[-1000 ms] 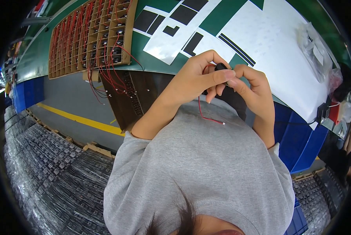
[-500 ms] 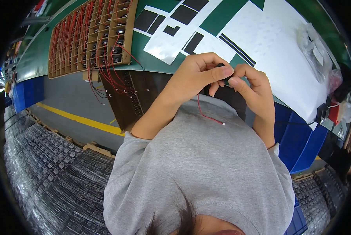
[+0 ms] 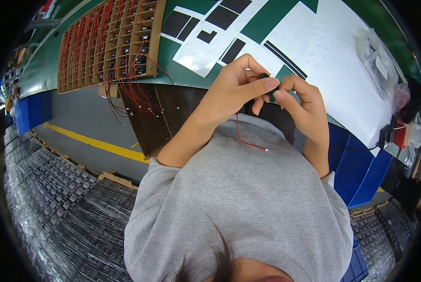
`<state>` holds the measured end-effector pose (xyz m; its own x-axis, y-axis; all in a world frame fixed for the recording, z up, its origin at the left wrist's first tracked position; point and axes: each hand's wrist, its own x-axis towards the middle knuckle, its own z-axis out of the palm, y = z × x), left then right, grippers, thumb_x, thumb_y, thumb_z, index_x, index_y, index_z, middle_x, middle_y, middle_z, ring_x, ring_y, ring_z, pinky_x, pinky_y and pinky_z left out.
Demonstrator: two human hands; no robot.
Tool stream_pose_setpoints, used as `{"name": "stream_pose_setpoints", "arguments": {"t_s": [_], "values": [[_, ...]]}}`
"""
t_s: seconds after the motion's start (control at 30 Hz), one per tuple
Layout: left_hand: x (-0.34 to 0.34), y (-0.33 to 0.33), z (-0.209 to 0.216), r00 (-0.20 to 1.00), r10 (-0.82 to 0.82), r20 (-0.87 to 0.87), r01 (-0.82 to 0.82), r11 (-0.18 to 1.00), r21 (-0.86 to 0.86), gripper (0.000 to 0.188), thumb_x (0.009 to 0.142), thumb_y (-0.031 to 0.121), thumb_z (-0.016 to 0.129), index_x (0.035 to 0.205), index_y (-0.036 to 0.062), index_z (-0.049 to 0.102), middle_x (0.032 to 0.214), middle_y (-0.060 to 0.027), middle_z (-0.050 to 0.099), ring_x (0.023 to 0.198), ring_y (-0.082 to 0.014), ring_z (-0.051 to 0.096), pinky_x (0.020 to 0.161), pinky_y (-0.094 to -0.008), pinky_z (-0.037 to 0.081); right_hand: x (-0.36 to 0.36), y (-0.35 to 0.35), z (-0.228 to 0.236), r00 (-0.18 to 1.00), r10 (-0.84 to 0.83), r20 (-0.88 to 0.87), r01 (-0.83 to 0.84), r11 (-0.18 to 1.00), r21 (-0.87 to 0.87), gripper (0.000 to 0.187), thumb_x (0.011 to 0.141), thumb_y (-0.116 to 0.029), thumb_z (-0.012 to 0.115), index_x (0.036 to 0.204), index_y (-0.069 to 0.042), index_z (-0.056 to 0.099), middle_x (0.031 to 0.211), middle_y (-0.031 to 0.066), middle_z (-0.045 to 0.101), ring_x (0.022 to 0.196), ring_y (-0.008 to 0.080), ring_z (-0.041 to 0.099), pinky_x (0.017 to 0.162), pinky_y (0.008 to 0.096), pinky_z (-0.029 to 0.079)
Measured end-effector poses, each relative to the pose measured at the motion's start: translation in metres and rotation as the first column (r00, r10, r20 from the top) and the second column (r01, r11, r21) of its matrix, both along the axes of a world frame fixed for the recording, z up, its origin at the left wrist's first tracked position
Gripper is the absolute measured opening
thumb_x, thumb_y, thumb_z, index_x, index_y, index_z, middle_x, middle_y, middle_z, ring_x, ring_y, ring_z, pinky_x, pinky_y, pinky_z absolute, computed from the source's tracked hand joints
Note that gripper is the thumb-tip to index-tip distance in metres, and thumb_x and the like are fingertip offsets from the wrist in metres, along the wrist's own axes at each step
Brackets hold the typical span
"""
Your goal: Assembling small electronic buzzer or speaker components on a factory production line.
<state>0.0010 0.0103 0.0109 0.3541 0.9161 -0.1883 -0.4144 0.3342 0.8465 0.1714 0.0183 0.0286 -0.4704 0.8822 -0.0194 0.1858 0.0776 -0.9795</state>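
Note:
Close above my lap, near the table's front edge, both hands meet at a small black speaker (image 3: 263, 75). My left hand (image 3: 234, 94) pinches it between thumb and bent forefinger. On the other side, my right hand (image 3: 305, 101) has its thumb and forefinger closed at the speaker's edge; the fingertips hide much of it. A thin red wire (image 3: 238, 129) hangs from beneath my left hand and ends in a small white connector (image 3: 266, 149) against the grey shirt. A short piece of red wire also shows by the left forefinger.
A divided cardboard box (image 3: 159, 40) of similar black speakers stands at the left, red wires trailing over its edge. White sheets with black pads (image 3: 191, 58) and a large white sheet (image 3: 323, 51) cover the green table. A plastic bag (image 3: 377, 61) lies right; blue bins (image 3: 361, 160) stand below.
My left forefinger has lifted and bent more, exposing some red wire beside the speaker. The hanging connector has shifted very slightly. My right hand has barely moved.

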Motion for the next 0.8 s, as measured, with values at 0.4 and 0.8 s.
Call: {"name": "stream_pose_setpoints", "arguments": {"t_s": [0.4,0.8], "values": [[-0.0027,0.0003,-0.0008,0.994,-0.007,0.112,0.013,0.998,-0.054,0.016,0.084,0.017,0.052,0.084,0.0016,0.046,0.067,-0.013,0.056,0.044,-0.0133,0.052,0.041,-0.0211,0.04,-0.0005,0.0004,-0.0007,0.999,-0.004,-0.033,0.004,1.0,0.005,0.014,0.08,-0.012,0.057,0.073,0.0,0.052,0.065,0.0036,0.055,0.062,0.0091,0.049,0.059,0.0212,0.039],[-0.0031,0.0009,-0.0019,0.984,-0.037,0.176,0.05,0.996,-0.07,0.018,0.084,0.018,0.053,0.084,0.0016,0.046,0.067,-0.0131,0.056,0.045,-0.0137,0.052,0.041,-0.0211,0.04,0.0011,0.0008,-0.0013,0.999,-0.014,-0.039,0.015,1.0,0.013,0.014,0.079,-0.012,0.058,0.072,0.0,0.052,0.063,0.0028,0.053,0.059,0.0089,0.048,0.057,0.0209,0.038]]}}
